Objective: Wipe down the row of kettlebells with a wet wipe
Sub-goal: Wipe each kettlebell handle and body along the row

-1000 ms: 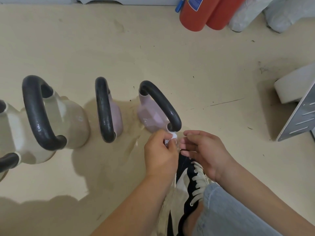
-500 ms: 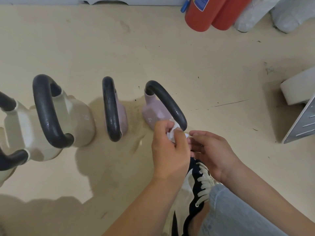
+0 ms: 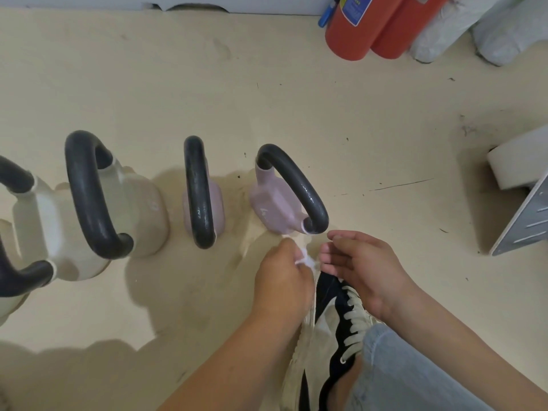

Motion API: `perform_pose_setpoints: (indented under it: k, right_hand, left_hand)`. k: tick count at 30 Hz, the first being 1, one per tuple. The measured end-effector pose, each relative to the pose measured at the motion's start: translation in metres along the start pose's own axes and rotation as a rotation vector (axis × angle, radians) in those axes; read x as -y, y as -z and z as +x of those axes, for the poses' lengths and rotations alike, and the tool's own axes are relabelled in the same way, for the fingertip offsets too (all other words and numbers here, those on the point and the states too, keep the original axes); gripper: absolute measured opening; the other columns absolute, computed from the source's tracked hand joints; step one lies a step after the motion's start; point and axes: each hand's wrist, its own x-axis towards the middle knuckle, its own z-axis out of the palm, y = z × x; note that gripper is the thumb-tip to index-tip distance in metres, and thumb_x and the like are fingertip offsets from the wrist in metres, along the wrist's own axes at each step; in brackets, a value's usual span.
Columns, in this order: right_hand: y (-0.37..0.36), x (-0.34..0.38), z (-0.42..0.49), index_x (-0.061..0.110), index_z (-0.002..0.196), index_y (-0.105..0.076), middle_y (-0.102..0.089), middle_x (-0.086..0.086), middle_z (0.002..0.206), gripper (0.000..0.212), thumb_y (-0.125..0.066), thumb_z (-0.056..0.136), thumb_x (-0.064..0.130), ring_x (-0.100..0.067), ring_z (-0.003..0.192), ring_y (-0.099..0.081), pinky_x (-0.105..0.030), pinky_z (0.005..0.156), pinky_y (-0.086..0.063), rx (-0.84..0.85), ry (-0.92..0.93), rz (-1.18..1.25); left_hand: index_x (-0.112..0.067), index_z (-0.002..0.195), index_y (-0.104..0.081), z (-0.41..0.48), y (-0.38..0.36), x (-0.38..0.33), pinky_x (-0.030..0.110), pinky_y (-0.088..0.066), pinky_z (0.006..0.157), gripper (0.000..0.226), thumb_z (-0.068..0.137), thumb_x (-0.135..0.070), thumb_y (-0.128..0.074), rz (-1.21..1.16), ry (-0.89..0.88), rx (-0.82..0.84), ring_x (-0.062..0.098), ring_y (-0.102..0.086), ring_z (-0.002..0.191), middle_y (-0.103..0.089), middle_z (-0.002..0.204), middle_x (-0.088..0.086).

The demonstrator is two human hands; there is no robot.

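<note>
Your beige floor (image 3: 296, 114) carries a row: cream kettlebells (image 3: 139, 215) at left, 2 pink kettlebells (image 3: 272, 203) w/ black handles to their right. Your shoe (image 3: 329, 321) stands near the rightmost. Red extinguishers (image 3: 350, 34) stand by the far wall.

A black-and-white laced sneaker (image 3: 335, 315) is being worn just beneath the left grip (image 3: 281, 277), and a light-blue jeans leg (image 3: 409, 369) is being bent over it, nearer the camera. Far beyond the grip and to its right, two red fire extinguishers (image 3: 353, 31) are being kept by the wall (image 3: 89, 1), with pale wrapped sacks (image 3: 444, 25) being stored just beside them. Well to the right of the grip, a grey slotted metal panel (image 3: 525, 215) is being shown tilted beside a white block (image 3: 516, 161). The beige floor (image 3: 296, 99) is being marked by dark scuffs.
</note>
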Motion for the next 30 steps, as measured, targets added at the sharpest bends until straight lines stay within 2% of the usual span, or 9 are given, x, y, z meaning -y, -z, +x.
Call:
perform_pose_setpoints:
  k: [3,6,14,16,17,19,21,25,30]
  right_hand:
    - [0.000,0.000,0.000,-0.003,0.111,-0.071,-0.072,-0.018,0.087,0.016,-0.059,0.101,-0.001,-0.029,0.081,-0.068,-0.045,0.087,-0.064,0.005,-0.001,-0.004]
    - [-0.001,0.000,-0.001,-0.004,0.112,-0.070,-0.071,-0.019,0.088,0.015,-0.060,0.100,-0.002,-0.029,0.081,-0.067,-0.042,0.082,-0.065,0.015,-0.002,0.011]
    - [-0.001,-0.001,0.001,-0.003,0.111,-0.070,-0.072,-0.023,0.094,0.019,-0.055,0.101,-0.004,-0.032,0.085,-0.069,-0.040,0.078,-0.064,0.016,0.006,0.015]
    - [-0.001,-0.001,0.002,-0.003,0.111,-0.070,-0.071,-0.021,0.091,0.018,-0.056,0.100,-0.005,-0.030,0.082,-0.069,-0.040,0.079,-0.064,0.013,0.003,0.019]
    - [-0.001,-0.001,0.002,-0.003,0.110,-0.071,-0.072,-0.020,0.090,0.018,-0.056,0.100,-0.005,-0.029,0.081,-0.070,-0.040,0.079,-0.064,0.012,0.001,0.020]
    - [-0.001,-0.001,0.003,-0.001,0.110,-0.071,-0.073,-0.019,0.090,0.018,-0.058,0.099,-0.004,-0.028,0.081,-0.072,-0.038,0.080,-0.064,0.012,0.003,0.009]
    - [-0.002,0.000,0.002,0.000,0.111,-0.071,-0.074,-0.019,0.092,0.018,-0.059,0.099,-0.004,-0.027,0.082,-0.072,-0.036,0.079,-0.063,0.021,0.009,-0.009]
    - [0.000,0.002,-0.006,0.000,0.109,-0.071,-0.073,-0.018,0.090,0.016,-0.060,0.098,-0.004,-0.025,0.074,-0.072,-0.034,0.073,-0.064,0.041,0.003,-0.081]
    - [0.000,0.010,-0.028,-0.001,0.107,-0.073,-0.073,-0.021,0.091,0.014,-0.066,0.096,0.002,-0.029,0.078,-0.071,-0.037,0.072,-0.063,0.257,-0.078,-0.165]
  left_hand:
    - [-0.021,0.082,-0.055,-0.006,0.004,0.012,0.032,-0.052,0.076,0.015,0.086,-0.010,-0.063,0.011,0.058,0.013,0.020,-0.060,0.084,-0.062,0.090,-0.001]
    - [-0.026,0.091,-0.056,-0.006,0.011,-0.004,0.032,-0.051,0.073,0.013,0.091,-0.015,-0.063,-0.154,-0.040,-0.218,0.020,-0.059,0.085,-0.060,0.095,-0.001]
    - [-0.015,0.113,-0.070,0.009,0.003,-0.027,0.008,-0.040,0.078,0.025,0.098,-0.004,-0.053,-0.088,-0.297,-0.207,0.005,-0.056,0.094,-0.053,0.114,0.001]
    - [-0.017,0.123,-0.070,0.002,0.004,-0.022,0.010,-0.043,0.080,0.031,0.100,-0.004,-0.055,-0.102,-0.307,-0.214,0.004,-0.057,0.095,-0.054,0.111,-0.003]
    - [-0.019,0.122,-0.071,-0.002,0.003,-0.019,0.012,-0.045,0.079,0.029,0.101,-0.006,-0.056,-0.125,-0.278,-0.206,0.003,-0.057,0.092,-0.055,0.106,-0.006]
    - [-0.025,0.096,-0.073,-0.013,0.002,-0.014,0.019,-0.045,0.071,0.021,0.102,-0.009,-0.060,-0.167,-0.178,-0.117,0.003,-0.053,0.072,-0.055,0.084,-0.013]
    - [-0.033,0.075,-0.065,-0.027,0.003,-0.009,0.023,-0.045,0.068,0.033,0.099,-0.011,-0.064,-0.165,-0.099,0.013,0.005,-0.050,0.064,-0.054,0.072,-0.015]
    - [-0.030,0.101,-0.073,-0.036,0.012,-0.009,0.016,-0.052,0.083,0.025,0.096,-0.009,-0.060,-0.185,0.040,0.000,-0.002,-0.065,0.091,-0.068,0.101,-0.014]
    - [-0.024,0.102,-0.070,-0.025,0.034,-0.038,0.019,-0.052,0.064,0.022,0.093,-0.009,-0.056,-0.382,0.240,0.001,0.012,-0.070,0.087,-0.074,0.098,-0.003]
